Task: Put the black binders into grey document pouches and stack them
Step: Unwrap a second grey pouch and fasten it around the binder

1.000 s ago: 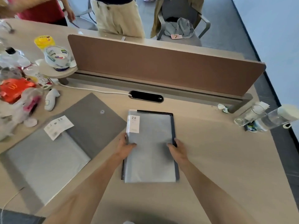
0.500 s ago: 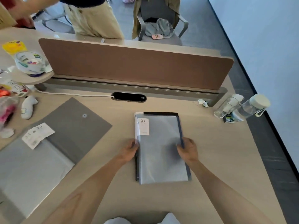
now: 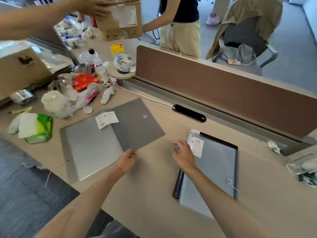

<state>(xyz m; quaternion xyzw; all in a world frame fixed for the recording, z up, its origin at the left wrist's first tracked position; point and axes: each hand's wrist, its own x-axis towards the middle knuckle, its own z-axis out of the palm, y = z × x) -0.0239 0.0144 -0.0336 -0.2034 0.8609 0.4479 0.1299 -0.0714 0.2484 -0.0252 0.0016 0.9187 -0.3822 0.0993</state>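
- Progress looks early: no finished stack shows anywhere on the tabletop (image 3: pixel 154 194).
- One grey pouch (image 3: pixel 96 148) lies flat on the left, its darker flap (image 3: pixel 137 124) thrown open toward the desk divider (image 3: pixel 223 100). A white label (image 3: pixel 106 119) sits across the fold. Nothing black shows in it, so I judge it not yet filled.
- A black binder (image 3: pixel 178 184) lies on the right, well apart from that pouch. A pale grey cover (image 3: pixel 216 165) hides most of it, leaving black strips along the far edge and the near left edge. I cannot tell whether this cover is a second pouch partly holding the binder or only a wrapping.
- The left hand (image 3: pixel 127 159) is at the near corner of the open flap with its fingers loosely curled. I cannot tell whether they pinch the corner or merely come close.
- The right hand (image 3: pixel 183 153) hangs at the binder's left edge, fingers loosely bent and gripping nothing.
- By my reading, what is left is nearly everything: getting the binder fully into a pouch, closing the flap, and stacking.
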